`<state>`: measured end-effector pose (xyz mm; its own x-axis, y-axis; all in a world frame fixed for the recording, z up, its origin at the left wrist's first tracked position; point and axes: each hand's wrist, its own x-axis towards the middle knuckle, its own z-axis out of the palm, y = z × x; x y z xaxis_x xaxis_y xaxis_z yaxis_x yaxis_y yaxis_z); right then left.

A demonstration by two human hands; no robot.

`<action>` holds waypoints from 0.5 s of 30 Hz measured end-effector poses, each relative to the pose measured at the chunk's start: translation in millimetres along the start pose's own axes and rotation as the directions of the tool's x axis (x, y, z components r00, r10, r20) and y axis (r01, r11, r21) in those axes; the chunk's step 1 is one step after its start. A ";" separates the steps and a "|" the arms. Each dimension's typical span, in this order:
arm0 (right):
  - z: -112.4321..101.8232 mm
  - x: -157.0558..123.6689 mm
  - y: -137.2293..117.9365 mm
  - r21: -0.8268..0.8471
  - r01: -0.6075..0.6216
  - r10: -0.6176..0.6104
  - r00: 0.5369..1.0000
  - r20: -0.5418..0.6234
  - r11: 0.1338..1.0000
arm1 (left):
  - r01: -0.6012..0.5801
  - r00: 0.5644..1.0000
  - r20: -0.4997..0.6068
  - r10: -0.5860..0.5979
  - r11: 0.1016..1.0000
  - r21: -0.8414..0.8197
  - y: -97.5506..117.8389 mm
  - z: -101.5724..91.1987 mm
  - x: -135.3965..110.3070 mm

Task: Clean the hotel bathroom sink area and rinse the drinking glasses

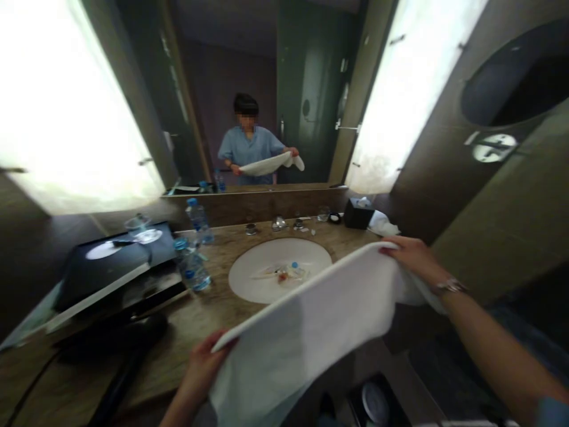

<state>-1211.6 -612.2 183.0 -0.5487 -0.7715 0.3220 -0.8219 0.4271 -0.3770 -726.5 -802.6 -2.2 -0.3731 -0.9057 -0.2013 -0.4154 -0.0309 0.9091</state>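
A white towel [311, 320] is stretched out in front of me above the vanity's front edge. My left hand [204, 359] grips its lower left corner near the counter edge. My right hand [411, 256], with a watch on the wrist, grips the upper right corner. The towel hangs down between them and hides part of the white oval sink [267, 264]. In the sink lie plastic wrappers and a small blue cap [288, 271].
Plastic water bottles [193, 261] stand left of the sink on the brown stone counter [213, 320]. A black tray [120, 261] with glassware sits at far left. A black tissue box [358, 213] stands at back right. The mirror [249, 101] reflects a person holding the towel.
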 end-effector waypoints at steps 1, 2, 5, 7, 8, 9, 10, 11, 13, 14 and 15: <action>17.0 13.6 17.2 -0.057 0.019 -0.016 0.999 0.048 0.998 | 0.025 0.999 -0.024 -0.023 0.995 0.092 13.3 4.9 17.6; 36.8 22.4 34.6 -0.087 0.004 0.002 0.998 0.065 0.996 | 0.030 0.998 -0.059 -0.017 0.972 0.233 23.5 12.5 34.1; 102.6 13.2 83.3 -0.092 0.040 -0.021 0.980 0.200 0.995 | -0.067 0.947 -0.194 0.254 0.751 0.657 30.3 53.8 64.5; 140.8 -14.8 110.3 -0.046 0.122 -0.099 0.935 0.341 0.991 | -0.172 0.857 -0.193 0.478 0.618 0.768 15.8 96.0 65.4; 155.2 -30.0 122.3 -0.023 0.165 -0.143 0.908 0.393 0.986 | -0.247 0.824 -0.146 0.548 0.579 0.777 5.1 120.0 61.2; 165.7 -43.4 133.6 -0.004 0.203 -0.182 0.887 0.425 0.979 | -0.336 0.809 -0.058 0.584 0.541 0.771 -6.2 144.3 55.1; 172.2 -53.9 144.3 0.011 0.238 -0.219 0.870 0.443 0.971 | -0.409 0.795 0.030 0.606 0.499 0.764 -16.7 167.3 47.9; 175.4 -60.6 154.6 0.024 0.265 -0.248 0.860 0.447 0.964 | -0.420 0.797 0.084 0.598 0.449 0.789 -25.2 187.9 40.3; 175.6 -63.8 174.5 0.053 0.298 -0.289 0.845 0.450 0.953 | -0.333 0.848 0.108 0.519 0.363 0.870 -32.1 217.5 26.8; 175.0 -61.9 184.5 0.072 0.315 -0.312 0.833 0.456 0.947 | -0.265 0.885 0.093 0.456 0.330 0.906 -29.6 225.8 21.8; 175.2 -58.8 194.6 0.088 0.335 -0.337 0.822 0.459 0.938 | -0.211 0.920 0.080 0.383 0.315 0.925 -23.4 229.9 18.5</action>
<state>-1312.4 -566.3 -61.4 -0.1041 -0.9945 -0.0065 -0.9413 0.1006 -0.3223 -914.4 -721.4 -111.1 -0.5687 -0.8117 0.1335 -0.8196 0.5728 -0.0084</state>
